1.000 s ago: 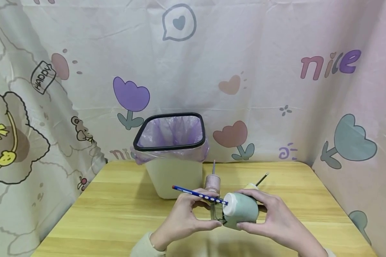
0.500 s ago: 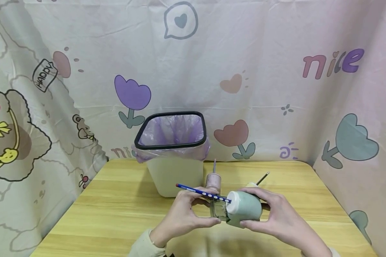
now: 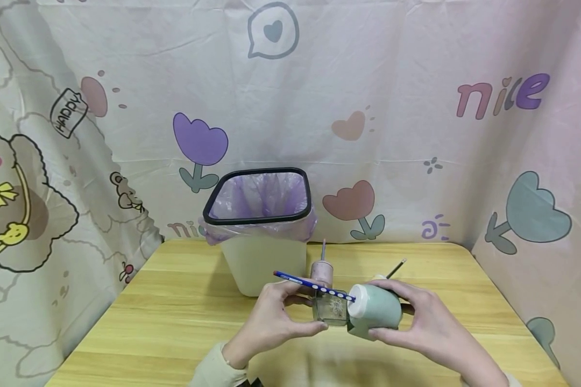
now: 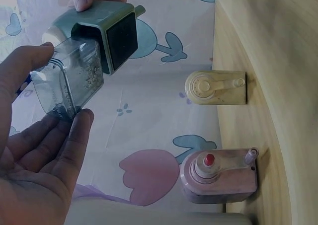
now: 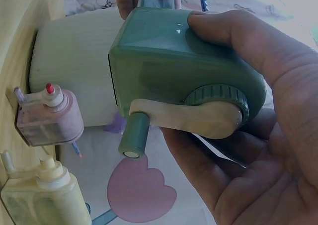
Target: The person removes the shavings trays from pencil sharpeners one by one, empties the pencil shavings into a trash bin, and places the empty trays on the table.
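Note:
My right hand (image 3: 428, 317) grips a green crank pencil sharpener (image 3: 380, 312), tipped so its white front faces left. Its crank handle (image 5: 134, 135) shows in the right wrist view. A blue pencil (image 3: 310, 284) sticks out of the white front. Between thumb and fingers, my left hand (image 3: 273, 320) holds the sharpener's clear shavings drawer (image 3: 330, 309). Most of the drawer is out of the green housing, and its far end overlaps the dark opening in the left wrist view. Grey specks of shavings (image 4: 92, 75) cling inside the drawer.
A white trash bin (image 3: 271, 263) with a purple liner (image 3: 266, 196) stands behind my left hand. Beyond the hands are a pink sharpener (image 3: 321, 272) and a yellow sharpener (image 4: 213, 87), each with a pencil in it. A patterned cloth (image 3: 397, 107) hangs around the wooden table (image 3: 164, 312).
The drawer has slid farther out of the green housing. My right hand has moved right with the sharpener and pencil, while my left hand keeps hold of the drawer.

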### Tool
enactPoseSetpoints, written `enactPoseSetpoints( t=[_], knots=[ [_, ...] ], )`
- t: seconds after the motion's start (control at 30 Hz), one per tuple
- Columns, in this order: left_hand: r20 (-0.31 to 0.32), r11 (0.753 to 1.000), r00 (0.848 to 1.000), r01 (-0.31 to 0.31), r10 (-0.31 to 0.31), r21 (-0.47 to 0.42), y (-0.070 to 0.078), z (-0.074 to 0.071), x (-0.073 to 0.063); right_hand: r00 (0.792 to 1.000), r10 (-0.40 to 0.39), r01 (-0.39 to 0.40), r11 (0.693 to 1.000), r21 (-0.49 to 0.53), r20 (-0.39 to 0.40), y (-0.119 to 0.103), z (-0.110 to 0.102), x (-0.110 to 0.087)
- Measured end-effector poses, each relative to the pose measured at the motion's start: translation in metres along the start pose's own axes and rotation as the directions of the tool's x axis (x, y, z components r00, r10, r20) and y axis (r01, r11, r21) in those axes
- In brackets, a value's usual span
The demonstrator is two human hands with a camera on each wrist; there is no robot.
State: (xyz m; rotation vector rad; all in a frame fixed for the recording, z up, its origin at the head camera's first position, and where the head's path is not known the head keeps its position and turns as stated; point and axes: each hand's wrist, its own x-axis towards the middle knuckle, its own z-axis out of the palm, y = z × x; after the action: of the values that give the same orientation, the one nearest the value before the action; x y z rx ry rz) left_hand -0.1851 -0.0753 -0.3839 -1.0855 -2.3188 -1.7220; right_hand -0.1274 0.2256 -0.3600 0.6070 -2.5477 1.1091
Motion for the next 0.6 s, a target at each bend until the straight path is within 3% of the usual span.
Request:
enactPoseSetpoints(
  t=[0.6],
  knots=[
    [0.006, 0.998, 0.999, -0.051, 0.051, -0.031, -0.002, -0.007, 0.002, 0.998, 0.065, -0.064, 0.996, -0.067, 0.007, 0.016, -0.022, 0.0]
  ],
)
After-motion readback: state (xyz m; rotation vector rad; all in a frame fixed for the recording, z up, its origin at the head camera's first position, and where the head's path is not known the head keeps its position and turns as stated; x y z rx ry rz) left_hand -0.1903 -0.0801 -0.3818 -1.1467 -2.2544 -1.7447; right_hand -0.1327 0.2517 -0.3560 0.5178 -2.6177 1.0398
